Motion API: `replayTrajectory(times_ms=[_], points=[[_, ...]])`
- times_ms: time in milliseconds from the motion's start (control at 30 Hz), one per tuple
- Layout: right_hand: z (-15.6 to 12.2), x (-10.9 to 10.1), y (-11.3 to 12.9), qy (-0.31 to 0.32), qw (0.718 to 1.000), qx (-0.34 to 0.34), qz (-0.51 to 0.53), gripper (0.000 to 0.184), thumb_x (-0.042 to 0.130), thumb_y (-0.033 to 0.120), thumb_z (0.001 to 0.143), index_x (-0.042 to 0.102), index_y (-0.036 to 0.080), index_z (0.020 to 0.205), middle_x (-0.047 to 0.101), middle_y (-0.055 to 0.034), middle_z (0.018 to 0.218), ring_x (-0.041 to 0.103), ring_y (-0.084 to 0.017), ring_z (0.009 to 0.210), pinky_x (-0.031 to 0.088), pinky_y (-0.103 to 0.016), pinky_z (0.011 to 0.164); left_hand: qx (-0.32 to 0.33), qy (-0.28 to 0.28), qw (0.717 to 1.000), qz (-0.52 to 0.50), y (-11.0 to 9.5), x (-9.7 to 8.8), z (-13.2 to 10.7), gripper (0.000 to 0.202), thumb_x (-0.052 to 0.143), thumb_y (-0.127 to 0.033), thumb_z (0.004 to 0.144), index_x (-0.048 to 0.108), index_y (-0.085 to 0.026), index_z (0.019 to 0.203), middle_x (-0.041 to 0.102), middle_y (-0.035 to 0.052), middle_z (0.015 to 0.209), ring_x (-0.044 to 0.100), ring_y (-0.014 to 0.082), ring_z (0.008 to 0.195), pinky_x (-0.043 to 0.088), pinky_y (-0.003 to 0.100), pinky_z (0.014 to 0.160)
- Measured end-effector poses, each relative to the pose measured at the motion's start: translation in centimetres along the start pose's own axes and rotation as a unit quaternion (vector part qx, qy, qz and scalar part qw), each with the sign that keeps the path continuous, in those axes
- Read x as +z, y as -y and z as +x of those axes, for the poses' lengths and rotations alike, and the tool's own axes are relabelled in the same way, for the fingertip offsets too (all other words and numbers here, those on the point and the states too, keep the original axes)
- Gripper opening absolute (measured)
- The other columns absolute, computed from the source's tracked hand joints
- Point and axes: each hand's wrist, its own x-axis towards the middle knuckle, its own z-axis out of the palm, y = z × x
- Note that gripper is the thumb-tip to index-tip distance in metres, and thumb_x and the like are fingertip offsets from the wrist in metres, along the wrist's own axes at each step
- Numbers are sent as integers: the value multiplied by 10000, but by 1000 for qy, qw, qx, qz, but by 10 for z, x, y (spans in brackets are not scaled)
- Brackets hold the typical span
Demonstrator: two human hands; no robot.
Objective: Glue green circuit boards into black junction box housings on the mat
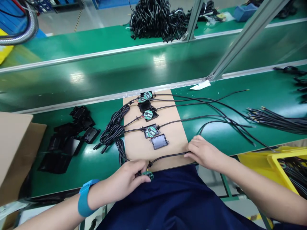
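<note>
My left hand, with a blue strap on the wrist, pinches a small green circuit board at the near edge of the cardboard sheet. From that board a black cable runs right to my right hand, whose fingers are closed around it. Beyond my hands lies an open black plastic case with nothing in it. Farther back, round green boards wired to cables rest in or on several black cases. Coiled black cables lie left of them.
Black plastic cases are heaped at left beside a cardboard box. Cut black cables lie at right, above a yellow bin. A metal post rises behind the table, and a cable pile sits beyond.
</note>
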Motion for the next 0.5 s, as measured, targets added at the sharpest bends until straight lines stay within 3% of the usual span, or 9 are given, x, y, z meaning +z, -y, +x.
replayTrajectory(times_ms=[100,233,367,433,500], points=[[-12,-31,0,-31,999,17,11,242,508,368,1025,657,216,909,616,-34,735,573,-179,683,439,-345,681,-78,-94,992,-43,6,-6,3,235,532,-409,978,491,-212,858,522,-44,682,482,118,605,373,239,582],[-33,-95,-4,-94,994,56,22,180,618,368,965,693,346,1126,699,-40,855,661,-186,728,512,-353,627,-138,-107,980,-90,5,-21,17,276,560,-435,937,477,-207,806,500,-56,617,516,125,571,374,238,564],[-48,-151,-25,-134,987,83,-29,251,582,567,946,748,378,961,739,-52,846,692,-177,731,517,-382,619,-121,-94,983,-100,-6,-28,43,315,578,-446,915,497,-197,740,471,-56,604,452,116,566,332,235,552],[-49,-165,-43,-136,981,121,-64,418,530,687,921,758,345,847,735,-55,797,678,-168,681,475,-386,590,-105,-96,986,-83,-7,-26,60,315,587,-462,903,525,-198,741,478,-52,599,444,122,559,326,241,545],[-45,-170,-60,-118,975,167,-90,541,502,775,878,762,309,782,733,-64,763,658,-174,653,443,-382,592,-86,-132,987,-26,-2,-21,78,333,598,-484,891,534,-203,724,542,-29,620,501,149,595,353,260,575]])
